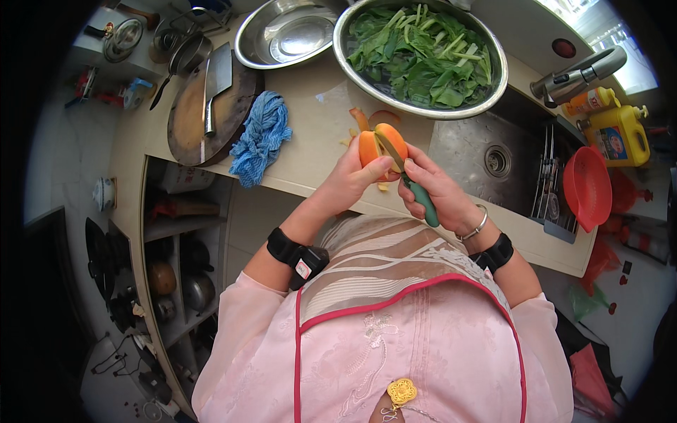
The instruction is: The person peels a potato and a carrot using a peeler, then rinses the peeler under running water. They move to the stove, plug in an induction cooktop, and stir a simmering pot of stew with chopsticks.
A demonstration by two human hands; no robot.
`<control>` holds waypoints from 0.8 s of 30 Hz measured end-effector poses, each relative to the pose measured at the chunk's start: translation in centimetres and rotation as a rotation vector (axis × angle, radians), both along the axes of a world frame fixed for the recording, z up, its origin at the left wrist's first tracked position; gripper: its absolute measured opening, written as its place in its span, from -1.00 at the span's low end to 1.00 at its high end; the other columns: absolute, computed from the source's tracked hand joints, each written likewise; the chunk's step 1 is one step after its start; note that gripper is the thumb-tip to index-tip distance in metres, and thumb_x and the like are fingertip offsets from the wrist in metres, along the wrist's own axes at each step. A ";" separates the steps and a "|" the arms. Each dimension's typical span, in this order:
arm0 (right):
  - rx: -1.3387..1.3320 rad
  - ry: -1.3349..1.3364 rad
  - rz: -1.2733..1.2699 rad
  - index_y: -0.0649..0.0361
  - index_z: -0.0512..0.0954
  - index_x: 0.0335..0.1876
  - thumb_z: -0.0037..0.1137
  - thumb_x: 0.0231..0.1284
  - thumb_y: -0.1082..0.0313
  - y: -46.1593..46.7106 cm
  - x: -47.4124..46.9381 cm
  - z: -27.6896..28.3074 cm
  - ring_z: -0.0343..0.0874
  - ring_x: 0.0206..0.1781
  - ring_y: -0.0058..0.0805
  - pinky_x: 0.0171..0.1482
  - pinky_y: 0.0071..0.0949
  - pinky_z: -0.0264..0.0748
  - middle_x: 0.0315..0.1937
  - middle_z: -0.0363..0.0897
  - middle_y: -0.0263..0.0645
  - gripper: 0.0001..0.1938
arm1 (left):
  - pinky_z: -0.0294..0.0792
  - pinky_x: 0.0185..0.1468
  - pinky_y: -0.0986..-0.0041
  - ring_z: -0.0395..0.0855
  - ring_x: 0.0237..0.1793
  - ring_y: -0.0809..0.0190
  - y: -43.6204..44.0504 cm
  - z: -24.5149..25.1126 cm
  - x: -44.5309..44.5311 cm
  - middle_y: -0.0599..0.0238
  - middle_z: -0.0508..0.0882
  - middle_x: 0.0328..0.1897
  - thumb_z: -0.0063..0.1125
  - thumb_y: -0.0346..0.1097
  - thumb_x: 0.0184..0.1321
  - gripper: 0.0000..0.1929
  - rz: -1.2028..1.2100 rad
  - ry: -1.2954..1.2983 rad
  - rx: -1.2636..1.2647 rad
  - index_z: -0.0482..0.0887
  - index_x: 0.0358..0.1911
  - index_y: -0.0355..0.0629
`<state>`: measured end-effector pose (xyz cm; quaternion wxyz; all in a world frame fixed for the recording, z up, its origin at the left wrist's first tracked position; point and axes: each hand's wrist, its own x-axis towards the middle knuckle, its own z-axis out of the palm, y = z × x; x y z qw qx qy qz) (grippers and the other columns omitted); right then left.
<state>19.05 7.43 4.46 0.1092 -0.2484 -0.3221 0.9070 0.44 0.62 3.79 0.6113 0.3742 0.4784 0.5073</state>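
Observation:
My left hand (351, 177) is wrapped around an orange-skinned fruit (370, 149), its thumb pressed along the near side. A gap splits the fruit and shows pale flesh inside. In my right hand (435, 182) is a small paring knife with a green handle (423, 202). The knife's blade (389, 145) lies in the gap between the two parts of the fruit, and the right fingers also touch the fruit's right side. Strips of peel (359, 119) and small bits lie on the counter (312, 124) just beyond my hands.
A steel basin of leafy greens in water (423, 108) stands beyond the fruit, beside another steel basin (288, 39). To the left are a crumpled blue cloth (262, 137) and a round chopping board (182, 116) bearing a cleaver (218, 74). The sink (470, 153) and faucet (576, 76) are right.

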 end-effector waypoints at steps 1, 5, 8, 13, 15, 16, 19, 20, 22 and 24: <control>-0.032 0.018 0.032 -0.12 0.10 0.43 -0.19 0.46 0.10 0.1 0.4 -0.2 0.33 -0.55 -0.72 -0.61 -0.75 0.26 -0.36 0.39 -0.35 -0.51 | 0.47 0.08 0.41 0.55 0.01 0.28 -0.2 0.1 -0.2 0.20 0.51 0.02 0.02 -0.25 0.33 -0.64 -0.023 -0.118 -0.012 0.32 0.09 -0.27; -0.249 0.176 0.022 -0.18 0.08 0.43 -0.28 0.48 0.05 0.4 1.5 -1.6 0.30 -0.60 -0.65 -0.57 -0.69 0.26 -0.45 0.35 -0.35 -0.53 | 0.47 0.14 0.33 0.54 0.12 0.19 -0.8 -1.1 -2.2 0.20 0.51 0.06 -0.03 -0.26 0.31 -0.61 -0.112 -0.447 -0.099 0.34 0.14 -0.29; -0.428 0.363 -0.047 -0.15 0.22 0.32 -0.36 0.50 -0.01 0.9 2.0 -2.9 0.24 -0.62 -0.63 -0.53 -0.62 0.26 -0.48 0.31 -0.38 -0.61 | 0.48 0.10 0.28 0.57 0.07 0.09 -1.0 -4.3 -3.5 0.15 0.52 0.07 0.03 -0.27 0.24 -0.57 -0.018 -0.316 -0.222 0.35 0.15 -0.29; -0.536 0.416 0.053 0.08 0.37 -0.06 -0.46 0.48 -0.12 0.9 1.7 -4.9 0.23 -0.62 -0.63 -0.52 -0.60 0.25 -0.51 0.26 -0.43 -0.56 | 0.27 0.19 0.14 0.38 0.16 -0.11 -0.3 -10.8 -3.7 -0.02 0.50 0.04 0.21 -0.20 0.13 -0.51 -0.079 1.173 0.028 0.40 0.10 -0.23; -0.558 0.468 0.080 -0.01 0.36 0.07 -0.41 0.48 -0.09 0.3 1.3 -5.3 0.25 -0.61 -0.64 -0.52 -0.61 0.26 -0.49 0.31 -0.42 -0.61 | 0.21 0.21 0.11 0.32 0.16 -0.15 -0.6 -11.8 -3.2 -0.06 0.47 0.10 0.24 -0.19 0.08 -0.45 -0.040 1.290 -0.015 0.39 0.15 -0.21; -0.537 0.467 0.077 0.08 0.36 0.02 -0.43 0.47 -0.13 0.1 1.2 -5.4 0.25 -0.61 -0.65 -0.51 -0.61 0.26 -0.50 0.30 -0.42 -0.56 | 0.21 0.21 0.13 0.33 0.16 -0.15 -0.7 -11.8 -3.1 -0.06 0.45 0.13 0.25 -0.19 0.09 -0.43 -0.015 1.310 0.014 0.38 0.17 -0.20; -0.587 0.469 0.074 0.12 0.36 0.01 -0.45 0.48 -0.13 -0.3 0.8 -5.4 0.25 -0.62 -0.65 -0.53 -0.60 0.25 -0.51 0.29 -0.42 -0.53 | 0.19 0.25 0.17 0.34 0.17 -0.12 -0.5 -10.0 -2.6 -0.05 0.38 0.23 0.24 -0.20 0.10 -0.38 0.063 1.333 0.135 0.33 0.24 -0.18; -0.594 0.495 0.107 0.10 0.36 0.02 -0.47 0.48 -0.13 -0.2 0.6 -5.4 0.24 -0.63 -0.64 -0.54 -0.59 0.25 -0.51 0.28 -0.42 -0.54 | 0.18 0.27 0.19 0.34 0.19 -0.09 -0.3 -8.9 -2.7 -0.03 0.37 0.26 0.22 -0.22 0.11 -0.37 0.086 1.317 0.196 0.31 0.27 -0.19; -0.604 0.530 0.167 0.06 0.36 0.05 -0.49 0.48 -0.13 -0.1 0.2 -5.3 0.23 -0.64 -0.64 -0.55 -0.58 0.26 -0.52 0.27 -0.43 -0.54 | 0.16 0.32 0.22 0.35 0.23 -0.02 0.2 -6.6 -2.6 0.02 0.36 0.29 0.18 -0.26 0.14 -0.36 0.077 0.822 0.154 0.26 0.31 -0.19; -0.622 0.542 0.217 0.02 0.36 0.09 -0.52 0.48 -0.12 0.0 -0.3 -5.2 0.21 -0.65 -0.64 -0.56 -0.57 0.26 -0.53 0.26 -0.43 -0.54 | 0.15 0.36 0.23 0.36 0.27 0.05 0.7 -4.6 -2.2 0.08 0.38 0.31 0.11 -0.32 0.19 -0.36 0.011 -0.159 -0.003 0.21 0.36 -0.17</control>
